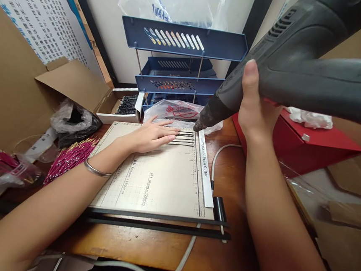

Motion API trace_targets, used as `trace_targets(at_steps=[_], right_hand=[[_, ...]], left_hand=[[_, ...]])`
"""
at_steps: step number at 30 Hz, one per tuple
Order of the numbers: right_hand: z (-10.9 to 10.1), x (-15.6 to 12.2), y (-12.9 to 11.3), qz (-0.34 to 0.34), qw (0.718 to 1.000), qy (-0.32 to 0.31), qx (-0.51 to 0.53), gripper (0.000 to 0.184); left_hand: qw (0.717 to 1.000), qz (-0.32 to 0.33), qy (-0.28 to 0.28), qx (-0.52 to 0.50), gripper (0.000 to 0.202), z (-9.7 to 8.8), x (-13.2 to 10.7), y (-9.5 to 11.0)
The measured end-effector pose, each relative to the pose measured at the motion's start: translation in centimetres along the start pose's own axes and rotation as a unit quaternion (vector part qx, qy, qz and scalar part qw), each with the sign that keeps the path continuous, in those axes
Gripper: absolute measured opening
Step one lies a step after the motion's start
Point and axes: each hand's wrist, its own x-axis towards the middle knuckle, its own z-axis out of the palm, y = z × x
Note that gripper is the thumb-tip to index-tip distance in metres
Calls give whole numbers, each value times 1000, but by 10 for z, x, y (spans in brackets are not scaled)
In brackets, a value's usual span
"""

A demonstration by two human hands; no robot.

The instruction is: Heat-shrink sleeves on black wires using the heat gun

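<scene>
My right hand [258,113] is wrapped round a dark grey heat gun [282,60]. The gun slopes down to the left, and its nozzle [202,119] is close to the right-hand ends of several thin black cords [184,139]. These cords lie side by side across a cream paper cutter board [170,181] printed with size lines. Flat over their left part rests my left hand [153,135], fingers stretched out, hiding the rest of the cords. Whether the nozzle touches the board, I cannot tell.
A blue tiered tray [188,43] stands behind the board. To the left are a bundle of magenta cords [72,157], a black plastic bag [80,129] and an open box [106,114] of black cords. At right sits a red box [319,143]; a white cable [185,254] crosses the front.
</scene>
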Motion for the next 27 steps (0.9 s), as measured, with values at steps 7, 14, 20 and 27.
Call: trace_targets(at_steps=[7, 14, 20, 27], right_hand=[[5, -2, -5, -4, 999, 25, 26, 58], [2, 6, 0, -19, 998, 29, 58, 55], [-2, 8, -6, -26, 999, -5, 23, 48], [-1, 7, -11, -33, 998, -5, 50, 45]], left_hand=[[999, 5, 41, -3, 64, 2, 2, -4], [994, -53, 93, 18, 70, 8, 4, 9], [996, -88, 1, 23, 82, 16, 6, 30], [992, -95, -73, 50, 86, 17, 4, 29]])
